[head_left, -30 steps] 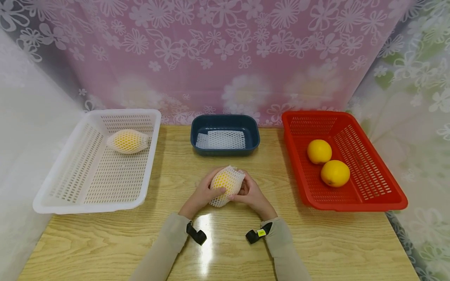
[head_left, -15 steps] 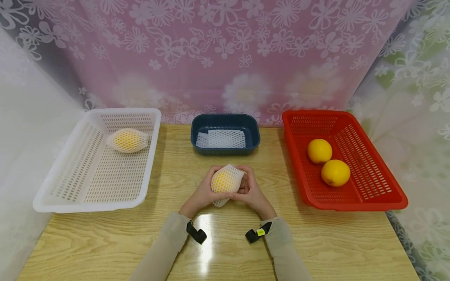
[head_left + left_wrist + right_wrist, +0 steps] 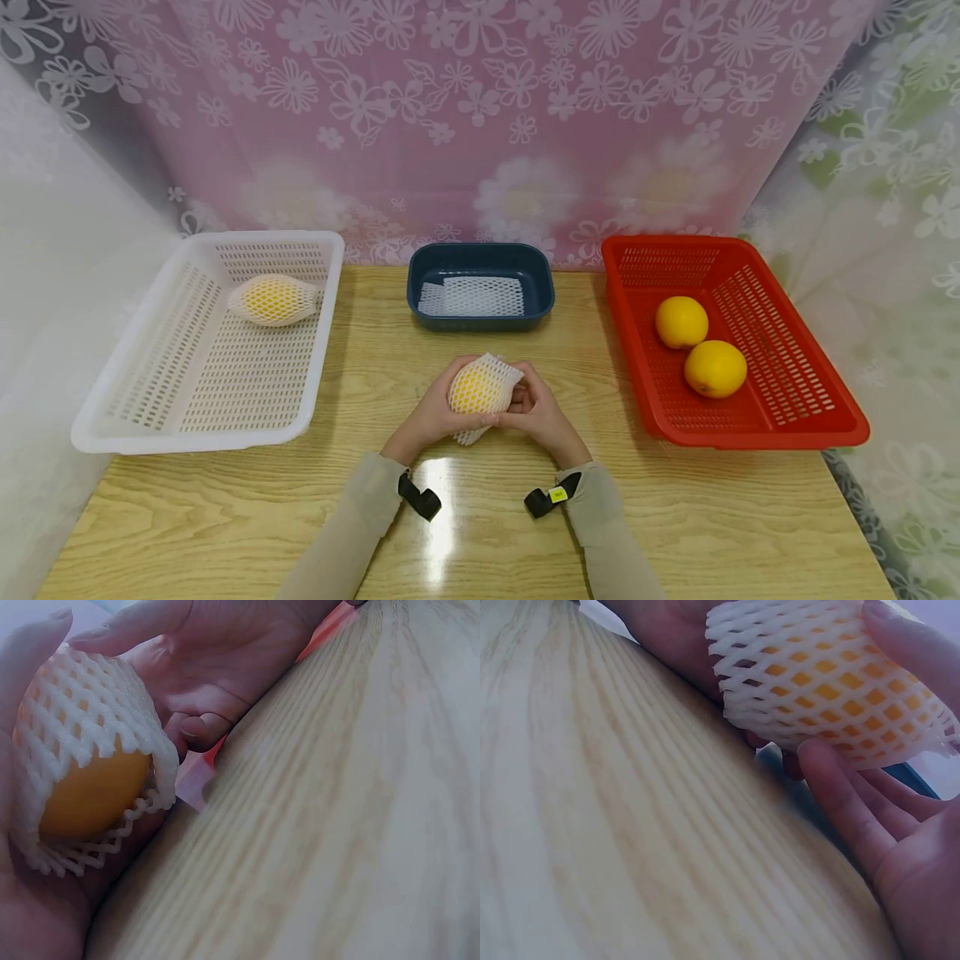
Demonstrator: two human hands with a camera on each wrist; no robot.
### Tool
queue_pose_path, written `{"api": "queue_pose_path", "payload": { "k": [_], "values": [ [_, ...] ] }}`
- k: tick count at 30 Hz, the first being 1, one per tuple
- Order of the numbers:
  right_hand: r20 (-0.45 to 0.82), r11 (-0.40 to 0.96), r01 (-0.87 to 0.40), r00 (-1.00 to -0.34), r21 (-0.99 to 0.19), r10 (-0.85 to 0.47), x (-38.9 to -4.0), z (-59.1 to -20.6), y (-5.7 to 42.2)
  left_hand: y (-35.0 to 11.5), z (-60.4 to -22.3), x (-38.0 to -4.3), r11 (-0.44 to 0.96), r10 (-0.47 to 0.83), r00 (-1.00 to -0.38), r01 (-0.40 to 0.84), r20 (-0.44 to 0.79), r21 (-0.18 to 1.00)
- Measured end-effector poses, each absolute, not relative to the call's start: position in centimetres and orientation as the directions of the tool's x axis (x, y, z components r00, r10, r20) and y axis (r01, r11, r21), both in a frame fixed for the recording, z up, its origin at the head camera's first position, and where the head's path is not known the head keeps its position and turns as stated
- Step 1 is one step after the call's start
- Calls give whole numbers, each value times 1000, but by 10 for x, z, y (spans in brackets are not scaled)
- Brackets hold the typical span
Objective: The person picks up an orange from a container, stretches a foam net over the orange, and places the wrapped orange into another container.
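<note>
Between both hands, low over the table, sits a round yellow citrus fruit in a white foam net sleeve. My left hand grips its left side, thumb along the front. The right hand holds the other side, its thumb meeting the left thumb near the bottom of the net. From the left wrist, the sleeve's near end gapes and bare fruit shows through. In the right wrist view, thumb and fingertips pinch the netted fruit from above and below.
At left stands a white basket with one netted fruit. A dark blue tray at the back bears flat foam nets. On the right, a red basket contains two bare yellow fruits.
The left thumb has come down from the net's front to meet the right thumb. The fruit has turned slightly in the hands and stays in the same place.
</note>
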State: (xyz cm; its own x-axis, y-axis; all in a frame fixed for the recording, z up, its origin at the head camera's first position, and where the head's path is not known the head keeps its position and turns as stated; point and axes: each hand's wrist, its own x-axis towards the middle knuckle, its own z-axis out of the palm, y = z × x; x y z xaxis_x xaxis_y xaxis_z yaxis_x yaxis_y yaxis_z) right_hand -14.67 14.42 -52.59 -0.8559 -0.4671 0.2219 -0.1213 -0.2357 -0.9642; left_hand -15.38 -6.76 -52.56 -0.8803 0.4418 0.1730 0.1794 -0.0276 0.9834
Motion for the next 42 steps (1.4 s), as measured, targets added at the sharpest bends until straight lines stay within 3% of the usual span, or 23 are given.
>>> {"api": "queue_pose_path", "payload": {
  "k": [12, 20, 25, 33, 42],
  "values": [
    [207, -216, -112, -845, -970, -493, -147, -527, 146, -68, -522, -153, -100, 475, -857, 173, 199, 980],
    [184, -208, -94, -865, -974, -467, -147, -524, 143, -69, -507, -148, -73, 430, -884, 165, 181, 984],
    [176, -219, -84, -880, -972, -441, -146, -521, 143, -69, -494, -142, -65, 354, -910, 205, 215, 977],
    [147, -208, -54, -874, -977, -463, -147, -524, 144, -71, -494, -144, -70, 373, -889, 260, 267, 963],
    [232, -264, -145, -912, -954, -339, -146, -524, 145, -71, -494, -148, -147, 350, -909, 185, 226, 972]
  ]
}}
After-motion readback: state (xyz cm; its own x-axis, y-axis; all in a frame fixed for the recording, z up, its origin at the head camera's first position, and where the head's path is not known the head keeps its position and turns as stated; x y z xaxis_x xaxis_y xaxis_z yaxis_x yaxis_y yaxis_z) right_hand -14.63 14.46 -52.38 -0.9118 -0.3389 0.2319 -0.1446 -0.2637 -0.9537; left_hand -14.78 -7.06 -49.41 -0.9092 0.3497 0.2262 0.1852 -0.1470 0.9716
